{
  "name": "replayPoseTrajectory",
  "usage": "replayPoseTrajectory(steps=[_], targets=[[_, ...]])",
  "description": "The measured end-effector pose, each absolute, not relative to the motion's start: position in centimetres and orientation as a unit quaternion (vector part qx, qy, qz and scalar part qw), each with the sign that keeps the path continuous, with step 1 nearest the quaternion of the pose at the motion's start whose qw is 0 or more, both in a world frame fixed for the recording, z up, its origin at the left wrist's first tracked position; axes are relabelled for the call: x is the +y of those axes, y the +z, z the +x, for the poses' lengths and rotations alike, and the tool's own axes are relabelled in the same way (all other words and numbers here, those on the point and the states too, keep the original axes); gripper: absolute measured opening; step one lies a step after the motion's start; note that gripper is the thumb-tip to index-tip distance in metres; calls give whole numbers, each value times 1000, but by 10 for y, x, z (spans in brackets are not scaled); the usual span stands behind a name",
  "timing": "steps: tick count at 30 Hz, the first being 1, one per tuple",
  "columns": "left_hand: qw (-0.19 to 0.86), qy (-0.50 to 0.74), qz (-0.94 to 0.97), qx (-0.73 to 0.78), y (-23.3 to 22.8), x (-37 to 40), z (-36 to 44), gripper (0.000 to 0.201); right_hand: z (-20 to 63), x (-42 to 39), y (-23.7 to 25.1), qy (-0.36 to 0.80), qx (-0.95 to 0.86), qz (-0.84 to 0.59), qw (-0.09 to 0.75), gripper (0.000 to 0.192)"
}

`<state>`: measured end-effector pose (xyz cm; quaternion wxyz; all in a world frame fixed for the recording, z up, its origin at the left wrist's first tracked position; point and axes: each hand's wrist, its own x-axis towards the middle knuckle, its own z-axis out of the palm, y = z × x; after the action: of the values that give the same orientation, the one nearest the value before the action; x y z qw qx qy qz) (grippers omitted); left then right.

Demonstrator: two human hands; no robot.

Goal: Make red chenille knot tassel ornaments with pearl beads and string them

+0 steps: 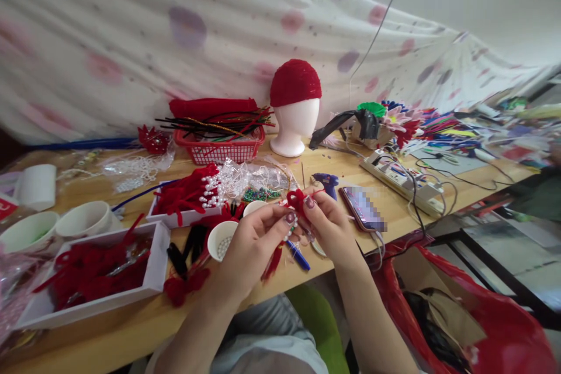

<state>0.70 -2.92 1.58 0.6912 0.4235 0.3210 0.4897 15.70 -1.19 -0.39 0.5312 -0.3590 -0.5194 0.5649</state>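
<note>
My left hand (262,238) and my right hand (328,220) meet above the table's front edge. Between their pinched fingertips is a red pipe-cleaner ornament (295,198), bent into a small loop. White and green beads show near the left fingertips, and a red tassel (273,263) hangs below them. Fingers partly cover the ornament. Just left of my left hand stands a white cup (221,232) of pearl beads. A blue pen (298,255) lies beneath the hands.
White boxes of red pipe-cleaner pieces (103,266) stand left. Behind are a red basket (225,149) and a foam head (295,123) in a red cap. A glue gun (326,183), phone (363,209) and power strip (403,184) lie right; a red bag (504,310) sits below.
</note>
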Motion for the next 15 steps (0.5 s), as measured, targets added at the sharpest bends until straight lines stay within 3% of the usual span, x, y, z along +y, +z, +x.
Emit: replayPoseTrajectory(steps=[5, 15], targets=[[728, 494, 346, 326, 14, -30, 7, 20, 151, -12, 2, 573, -505, -373, 527, 40], [737, 481, 357, 312, 15, -27, 1, 15, 150, -12, 9, 564, -527, -392, 501, 39]])
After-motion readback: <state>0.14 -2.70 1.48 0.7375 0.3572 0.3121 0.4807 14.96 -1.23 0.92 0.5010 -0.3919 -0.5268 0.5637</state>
